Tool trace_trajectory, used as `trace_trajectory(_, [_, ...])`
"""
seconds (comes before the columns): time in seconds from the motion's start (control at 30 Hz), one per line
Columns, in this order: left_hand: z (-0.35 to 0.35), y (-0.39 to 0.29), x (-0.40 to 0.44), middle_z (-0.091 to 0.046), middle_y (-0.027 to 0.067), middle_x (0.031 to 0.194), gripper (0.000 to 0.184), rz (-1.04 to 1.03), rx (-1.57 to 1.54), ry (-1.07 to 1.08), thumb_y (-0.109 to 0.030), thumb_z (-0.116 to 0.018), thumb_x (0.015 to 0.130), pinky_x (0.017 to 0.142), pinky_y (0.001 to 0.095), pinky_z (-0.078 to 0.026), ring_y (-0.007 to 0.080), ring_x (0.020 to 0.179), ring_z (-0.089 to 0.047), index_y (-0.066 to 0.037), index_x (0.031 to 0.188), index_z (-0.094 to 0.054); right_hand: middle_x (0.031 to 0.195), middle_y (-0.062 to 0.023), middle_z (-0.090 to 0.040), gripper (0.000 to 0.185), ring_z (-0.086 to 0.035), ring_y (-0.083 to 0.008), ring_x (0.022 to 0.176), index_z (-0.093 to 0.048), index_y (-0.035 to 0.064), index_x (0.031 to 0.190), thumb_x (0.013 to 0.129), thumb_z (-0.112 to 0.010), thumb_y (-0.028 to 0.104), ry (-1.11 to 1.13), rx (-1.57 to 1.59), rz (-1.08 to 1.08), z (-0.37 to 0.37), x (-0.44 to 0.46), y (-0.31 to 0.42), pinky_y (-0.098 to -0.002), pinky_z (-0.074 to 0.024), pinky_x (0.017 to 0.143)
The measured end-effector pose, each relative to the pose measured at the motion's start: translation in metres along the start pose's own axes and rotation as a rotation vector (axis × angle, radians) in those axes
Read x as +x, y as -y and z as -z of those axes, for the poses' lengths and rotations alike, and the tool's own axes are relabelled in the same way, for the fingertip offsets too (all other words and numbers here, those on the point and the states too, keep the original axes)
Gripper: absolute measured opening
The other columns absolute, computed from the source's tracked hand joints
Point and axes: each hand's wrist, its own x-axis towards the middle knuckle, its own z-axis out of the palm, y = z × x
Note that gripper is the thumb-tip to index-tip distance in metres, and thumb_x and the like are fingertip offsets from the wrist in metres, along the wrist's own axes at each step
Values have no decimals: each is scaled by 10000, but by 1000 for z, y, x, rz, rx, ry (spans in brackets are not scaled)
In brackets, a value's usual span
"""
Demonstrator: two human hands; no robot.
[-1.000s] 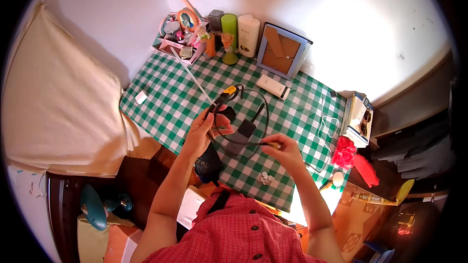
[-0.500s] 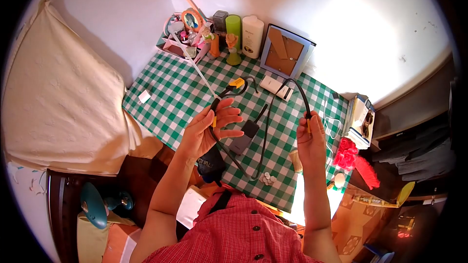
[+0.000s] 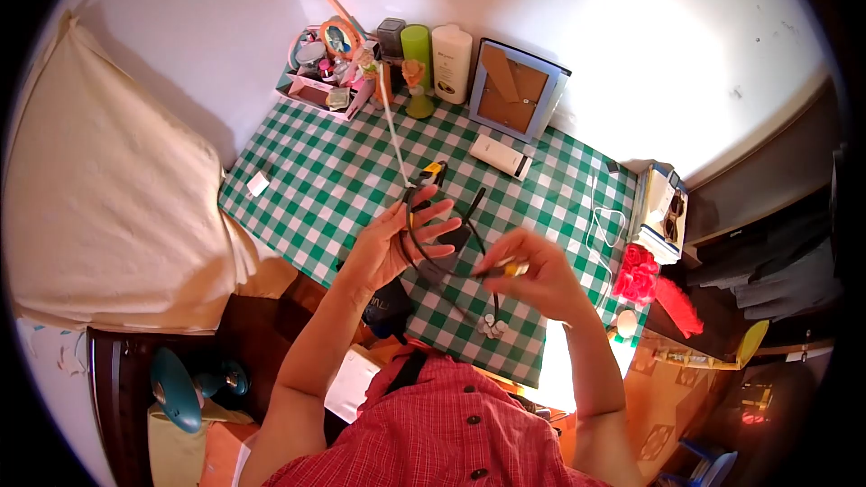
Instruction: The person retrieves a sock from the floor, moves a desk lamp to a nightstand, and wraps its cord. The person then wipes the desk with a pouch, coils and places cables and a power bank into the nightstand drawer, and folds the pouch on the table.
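A black cable [image 3: 410,239] with yellow-marked parts hangs in loops between my hands, above the checked tablecloth. My left hand [image 3: 397,239] grips its gathered loops near the thumb, the other fingers spread. A long thin white strip [image 3: 393,135] sticks up from the held bundle. Just to the right, my right hand [image 3: 532,275] pinches the cable near one end, where a yellowish tip shows past the fingers. Under my left fingers lies a dark grey device [image 3: 446,260], partly covered. Closer to me are a black pouch [image 3: 388,308] and a little pile of whitish round pieces [image 3: 492,327].
Along the back stand an organizer box [image 3: 311,95], a green bottle [image 3: 416,54], a white bottle [image 3: 450,63] and a picture frame [image 3: 514,90] turned backwards. A white box-shaped item [image 3: 500,157] lies before the frame. Red fabric flowers [image 3: 637,272] sit at the right edge.
My right hand has moved left and slightly down with its cable end, close to my left hand. The cable now curves in tighter loops. My left hand keeps its grip.
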Motion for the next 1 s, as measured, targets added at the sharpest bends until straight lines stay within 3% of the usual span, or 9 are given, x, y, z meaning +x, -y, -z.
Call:
trace_trajectory(0.1, [15,4,2,-459,173,1296,408,24,-70,-43,-229,-294,987,909,476,-473,283,1094,-546,-11,1330,-330,886,-71,-669,153,-630,-132,836,-638,25,848,725,-711,-29,186,-313,-238,27,-12,-17,-256,-500,762])
trace_trajectory(0.27, [44,16,7,-482,147,1288,374,39,-165,-75,-200,-283,988,901,451,-483,241,1023,-594,-5,1291,-384,878,-86,-678,134,-633,-156,860,-680,-3,842,716,-717,-28,443,-241,-341,46,-33,-23,-260,-495,784])
trace_trajectory(0.33, [41,13,11,-564,102,1129,368,21,-138,-274,-204,-304,988,886,433,-494,188,882,-619,-6,1285,-394,890,-81,-663,161,-629,-159,867,-667,11,894,739,-708,-1,483,-209,-238,51,-36,-30,-271,-497,793])
trace_trajectory(0.4, [65,18,13,-554,68,1007,369,2,-261,-172,-208,-317,988,858,406,-504,158,801,-596,-4,1284,-396,901,-76,-649,190,-625,-162,874,-653,25,947,762,-698,27,524,-181,-133,54,-36,-44,-283,-498,802])
trace_trajectory(0.47, [63,17,13,-447,-7,750,379,-6,-327,-235,-235,-354,986,745,314,-513,90,623,-488,-8,1286,-403,875,-39,-574,246,-604,-123,785,-572,63,1102,871,-602,142,96,626,175,49,-33,-60,-295,-503,806])
trace_trajectory(0.6, [63,20,14,-473,-15,762,381,-25,-300,-165,-247,-369,983,687,274,-492,80,630,-487,-18,1284,-413,790,4,-465,318,-487,-27,617,-490,62,1193,962,-423,271,-327,1151,-65,44,-29,-81,-218,-508,642])
trace_trajectory(0.73, [61,10,14,-472,-25,735,389,-79,-179,-254,-258,-395,977,678,268,-491,81,626,-470,-22,1285,-420,699,21,-462,343,-465,-47,562,-540,51,1184,968,-428,294,67,363,-549,56,-32,-75,-192,-391,488])
trace_trajectory(0.8, [51,2,12,-460,-34,710,399,-123,-81,-331,-268,-404,975,649,256,-481,70,600,-452,-28,1293,-417,639,-5,-509,319,-498,-92,550,-576,53,1155,950,-460,268,58,-544,-670,82,-37,-92,-237,-388,496])
trace_trajectory(1.0, [34,-1,-1,-335,-43,639,388,-16,-47,-255,-271,-396,975,491,209,-345,48,501,-328,-11,1260,-438,662,-87,-565,187,-582,-256,618,-623,45,967,838,-580,173,-384,-1276,-170,132,-36,-103,-352,-450,557])
